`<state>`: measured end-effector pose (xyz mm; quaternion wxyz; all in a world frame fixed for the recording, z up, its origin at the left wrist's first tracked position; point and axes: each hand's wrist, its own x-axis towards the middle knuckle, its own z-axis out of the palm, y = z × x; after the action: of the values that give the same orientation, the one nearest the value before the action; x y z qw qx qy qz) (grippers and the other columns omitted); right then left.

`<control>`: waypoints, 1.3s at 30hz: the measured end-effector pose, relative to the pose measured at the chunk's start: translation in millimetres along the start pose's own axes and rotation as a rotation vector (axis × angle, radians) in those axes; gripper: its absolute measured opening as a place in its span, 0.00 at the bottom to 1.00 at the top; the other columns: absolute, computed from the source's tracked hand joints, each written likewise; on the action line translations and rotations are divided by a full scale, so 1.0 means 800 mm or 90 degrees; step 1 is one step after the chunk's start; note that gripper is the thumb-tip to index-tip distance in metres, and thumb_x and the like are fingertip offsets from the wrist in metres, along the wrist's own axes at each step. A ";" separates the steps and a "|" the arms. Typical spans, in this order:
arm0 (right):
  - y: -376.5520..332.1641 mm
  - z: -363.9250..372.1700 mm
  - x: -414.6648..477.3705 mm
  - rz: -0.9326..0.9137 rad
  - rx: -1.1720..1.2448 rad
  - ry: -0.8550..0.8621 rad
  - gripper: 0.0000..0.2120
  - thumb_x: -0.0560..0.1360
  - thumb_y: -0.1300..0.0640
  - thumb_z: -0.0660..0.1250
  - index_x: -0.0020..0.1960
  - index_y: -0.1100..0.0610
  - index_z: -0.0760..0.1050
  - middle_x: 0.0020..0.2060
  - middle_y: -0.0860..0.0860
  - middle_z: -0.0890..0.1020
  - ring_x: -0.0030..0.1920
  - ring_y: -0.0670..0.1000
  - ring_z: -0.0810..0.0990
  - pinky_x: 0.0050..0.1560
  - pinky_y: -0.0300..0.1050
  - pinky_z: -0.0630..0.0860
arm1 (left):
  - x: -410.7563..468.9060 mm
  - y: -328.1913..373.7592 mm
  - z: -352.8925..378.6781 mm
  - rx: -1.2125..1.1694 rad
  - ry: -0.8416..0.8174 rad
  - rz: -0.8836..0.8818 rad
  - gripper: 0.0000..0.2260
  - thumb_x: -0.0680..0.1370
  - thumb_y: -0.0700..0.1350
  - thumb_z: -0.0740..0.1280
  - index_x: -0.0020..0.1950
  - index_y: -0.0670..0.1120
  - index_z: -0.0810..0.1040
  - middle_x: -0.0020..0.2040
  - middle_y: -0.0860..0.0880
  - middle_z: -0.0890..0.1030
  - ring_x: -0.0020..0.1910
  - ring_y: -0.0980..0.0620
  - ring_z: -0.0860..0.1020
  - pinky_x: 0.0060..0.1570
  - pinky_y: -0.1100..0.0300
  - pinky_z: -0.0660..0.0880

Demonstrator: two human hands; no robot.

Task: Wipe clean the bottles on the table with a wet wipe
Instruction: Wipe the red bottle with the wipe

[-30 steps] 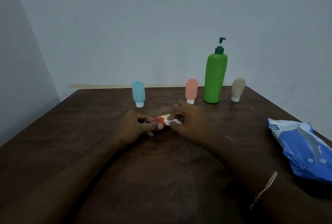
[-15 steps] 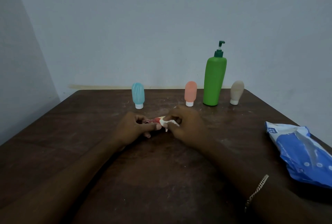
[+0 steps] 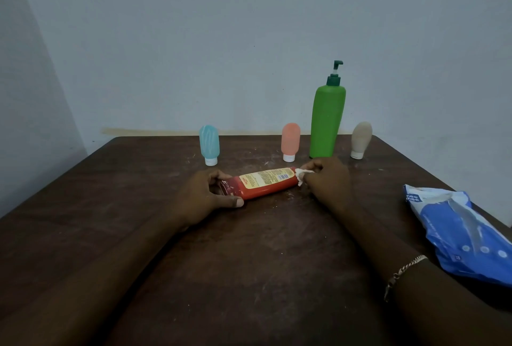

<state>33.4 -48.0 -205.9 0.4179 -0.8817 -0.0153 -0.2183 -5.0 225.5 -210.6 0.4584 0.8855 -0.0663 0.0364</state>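
— What takes up the most room?

— The dark tabletop [image 3: 249, 276]. At its right edge lies 1 crumpled blue wipes pack [image 3: 465, 237]; "nee mee" reads on its white corner. At the back, 1 green pump bottle [image 3: 327, 124] stands upright.

— And in the middle?

— 1 red bottle [image 3: 266, 185] lies on its side, its cream label and barcode facing up, the print too small to read. The left hand [image 3: 199, 198] wraps fingers and thumb round its cap end. The right hand [image 3: 327, 182] is at the other end, fingers curled.

— Smaller things?

— 3 stand on white caps along the back: blue bottle [image 3: 209, 144], pink bottle [image 3: 290, 142], beige bottle [image 3: 361, 139]. That makes 5 bottles. Smallest, 1 white wet wipe [image 3: 302, 175], pinched by the right hand against the red bottle's end.
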 end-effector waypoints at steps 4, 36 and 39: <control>0.002 -0.001 0.000 -0.014 -0.009 0.000 0.06 0.72 0.55 0.72 0.47 0.53 0.85 0.37 0.48 0.85 0.38 0.48 0.83 0.45 0.51 0.81 | 0.005 -0.010 0.001 0.019 0.004 0.011 0.29 0.62 0.56 0.82 0.60 0.56 0.77 0.58 0.56 0.80 0.55 0.55 0.80 0.56 0.52 0.80; -0.040 0.029 -0.034 -0.272 -0.081 -0.101 0.09 0.73 0.55 0.71 0.52 0.55 0.85 0.45 0.47 0.84 0.43 0.42 0.79 0.45 0.39 0.76 | 0.007 -0.014 0.002 0.029 0.024 0.061 0.28 0.64 0.50 0.82 0.60 0.56 0.76 0.58 0.57 0.79 0.55 0.55 0.78 0.54 0.55 0.80; -0.029 0.016 -0.019 -0.217 -0.089 -0.052 0.08 0.73 0.57 0.70 0.50 0.57 0.85 0.43 0.50 0.84 0.41 0.44 0.78 0.40 0.38 0.75 | 0.006 -0.012 0.002 0.023 0.022 0.056 0.29 0.63 0.51 0.83 0.61 0.57 0.76 0.58 0.57 0.79 0.55 0.56 0.78 0.54 0.55 0.80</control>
<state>19.2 -20.6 -202.1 0.3116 -0.9016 -0.1660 -0.2501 1.0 229.1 -218.5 0.4411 0.8893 -0.0963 0.0732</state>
